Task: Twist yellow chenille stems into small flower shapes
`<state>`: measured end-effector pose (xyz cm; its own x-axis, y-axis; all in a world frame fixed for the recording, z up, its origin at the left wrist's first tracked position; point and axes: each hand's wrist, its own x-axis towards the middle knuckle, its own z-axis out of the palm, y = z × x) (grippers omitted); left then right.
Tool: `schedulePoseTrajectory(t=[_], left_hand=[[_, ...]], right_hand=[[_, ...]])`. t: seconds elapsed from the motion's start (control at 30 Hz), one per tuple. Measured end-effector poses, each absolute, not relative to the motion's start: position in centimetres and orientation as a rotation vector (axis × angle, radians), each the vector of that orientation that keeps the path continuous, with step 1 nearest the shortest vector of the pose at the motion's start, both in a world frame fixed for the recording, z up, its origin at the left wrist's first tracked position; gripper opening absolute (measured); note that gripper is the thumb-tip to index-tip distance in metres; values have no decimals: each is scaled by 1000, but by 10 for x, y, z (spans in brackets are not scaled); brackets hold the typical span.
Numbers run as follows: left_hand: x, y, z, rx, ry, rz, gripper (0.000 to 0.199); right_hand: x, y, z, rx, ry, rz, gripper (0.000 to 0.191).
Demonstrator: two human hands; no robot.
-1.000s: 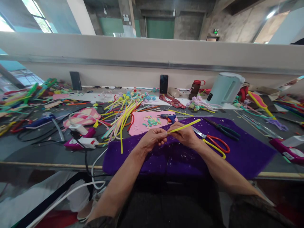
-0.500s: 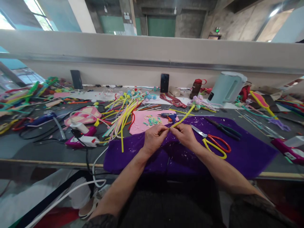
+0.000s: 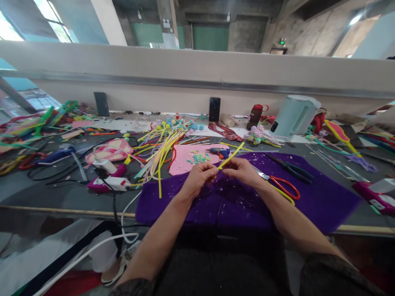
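Observation:
A yellow pipe cleaner (image 3: 232, 156) slants up and right from between my hands, its far end free. My left hand (image 3: 200, 176) pinches its lower end between thumb and fingers. Close beside it, my right hand (image 3: 242, 172) has its fingers curled against the stem; their tips are partly hidden. Both hands are just above a purple cloth (image 3: 173, 201) dotted with small pale scraps. By my right wrist lie scissors (image 3: 285, 185) with red and yellow handles, partly covered by the arm. Dark-handled pliers (image 3: 293, 170) rest farther right on the cloth.
Behind my hands, a pink sheet (image 3: 179, 162) carries short pastel pieces and a blue glue gun (image 3: 224, 153). To the left are bundled pipe cleaners (image 3: 163, 158) and a power strip (image 3: 108, 183) with cables. A phone (image 3: 214, 109), red-lidded bottle (image 3: 254, 116) and kettle (image 3: 294, 116) stand behind.
The pipe cleaner's free end has come lower and left, and less of it sticks out. My right hand has shifted slightly right, its wrist covering more of the scissors.

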<state>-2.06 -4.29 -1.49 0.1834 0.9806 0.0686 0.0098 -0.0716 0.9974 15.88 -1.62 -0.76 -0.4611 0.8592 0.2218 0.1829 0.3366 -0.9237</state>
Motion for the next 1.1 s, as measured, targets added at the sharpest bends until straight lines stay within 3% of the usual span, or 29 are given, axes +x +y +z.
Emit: schedulePoseTrajectory(t=[0.13, 0.3, 0.6, 1.1], left_hand=[[-27, -40, -14, 1079, 868, 860, 19], [-28, -40, -14, 1004, 746, 739, 19], [-28, -40, -16, 1001, 764, 700, 15], [-28, -40, -18, 1110, 794, 796, 19]], right_hand=[[162, -14, -12, -815, -1951, 1063, 43], [159, -24, -7, -565, -2049, 942, 29], [160, -32, 8, -459, -2231, 571, 26], [163, -26, -9, -516, -2254, 150, 19]])
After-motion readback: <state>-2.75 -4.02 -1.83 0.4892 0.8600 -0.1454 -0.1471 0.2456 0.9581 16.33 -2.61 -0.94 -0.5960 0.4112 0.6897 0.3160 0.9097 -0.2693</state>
